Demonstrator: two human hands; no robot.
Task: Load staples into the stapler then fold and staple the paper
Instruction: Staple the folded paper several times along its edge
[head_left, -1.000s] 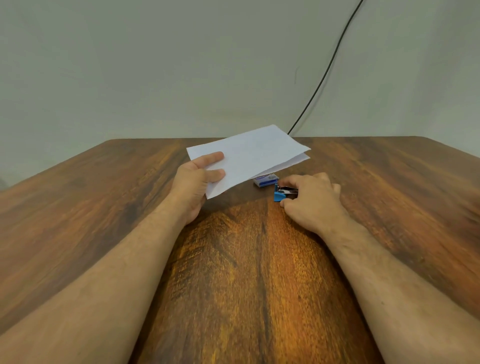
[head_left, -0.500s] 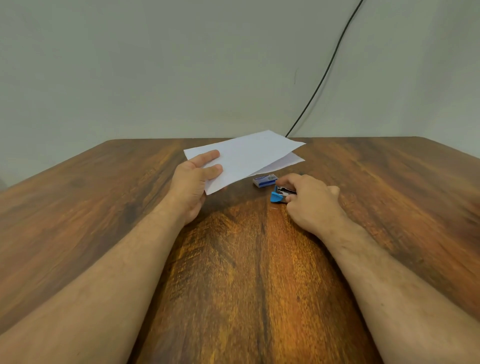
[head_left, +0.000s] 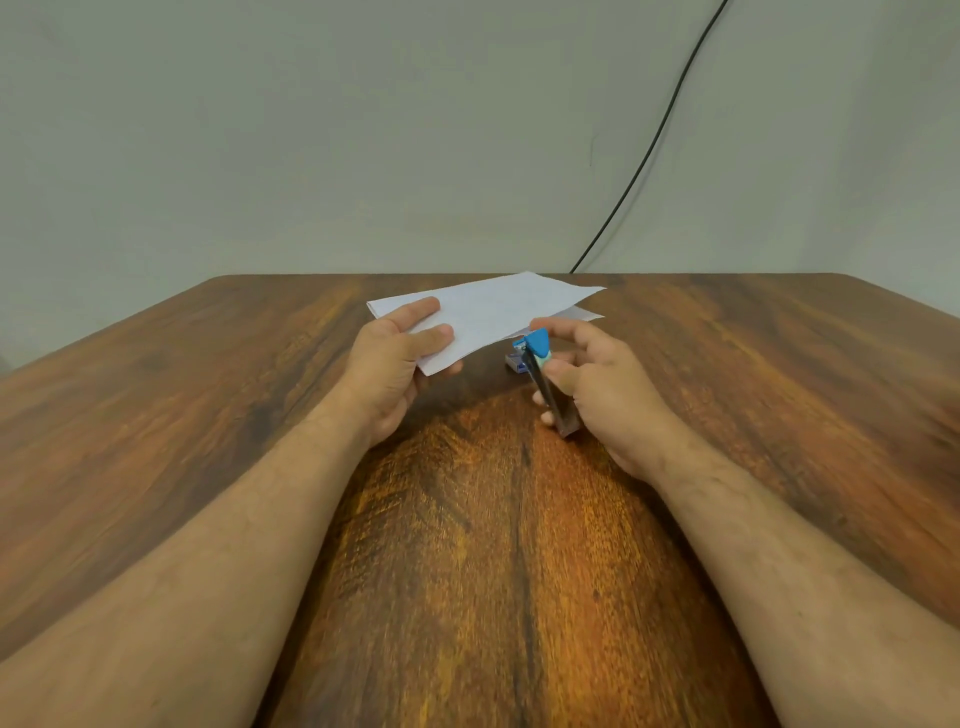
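My left hand (head_left: 397, 358) holds a folded white paper (head_left: 498, 306) by its near left corner, a little above the wooden table (head_left: 208, 395); the paper's two layers gape at the right edge. My right hand (head_left: 602, 384) grips a small stapler (head_left: 549, 387) with a blue top end and a dark metal body. It is lifted off the table and tilted, blue end up near the paper's right corner. A small blue staple box (head_left: 516, 358) lies on the table just behind the stapler, partly hidden by it.
A black cable (head_left: 654, 140) runs down the pale wall to the table's back edge, behind the paper. The table's far edge meets the wall close behind the paper.
My right hand has lifted the stapler off the table and tipped it upright. The paper in my left hand has sunk lower and moved slightly left.
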